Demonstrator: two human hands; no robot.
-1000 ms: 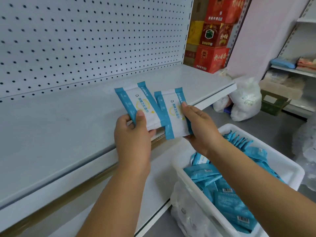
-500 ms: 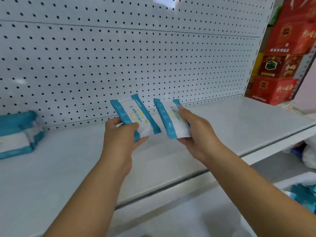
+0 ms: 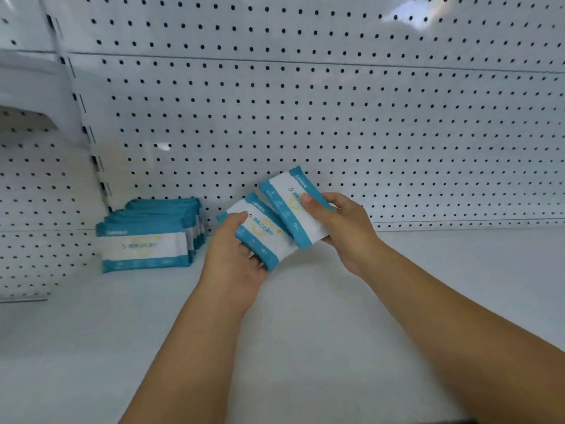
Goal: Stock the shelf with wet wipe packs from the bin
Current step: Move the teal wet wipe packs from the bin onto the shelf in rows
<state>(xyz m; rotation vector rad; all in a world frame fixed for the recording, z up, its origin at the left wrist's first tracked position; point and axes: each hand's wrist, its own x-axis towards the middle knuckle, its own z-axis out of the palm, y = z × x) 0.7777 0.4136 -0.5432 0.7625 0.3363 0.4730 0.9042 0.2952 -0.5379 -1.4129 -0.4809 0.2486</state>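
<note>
Left hand point(image 3: 232, 266), right hand point(image 3: 341, 229) — packs point(image 3: 265, 237) (gripped).

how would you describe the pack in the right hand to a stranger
Find the white pegboard behind the shelf. Two blue-and-white packs are held before it. Yours is the upper pack, in the right hand, overlapping the left hand's lower pack.

Left grip point(image 3: 232, 264): fingers mostly hidden beneath the left pack point(image 3: 263, 237). Right grip point(image 3: 342, 228): fingers concealed behind the right pack point(image 3: 290, 209), which covers part of the left pack's far edge. Print on both packs is blurred and unreadable. Stocked row point(image 3: 146, 237) is smeared; pack count cannot be determined. Both forearms are cut off by the lower and right edges.
</note>
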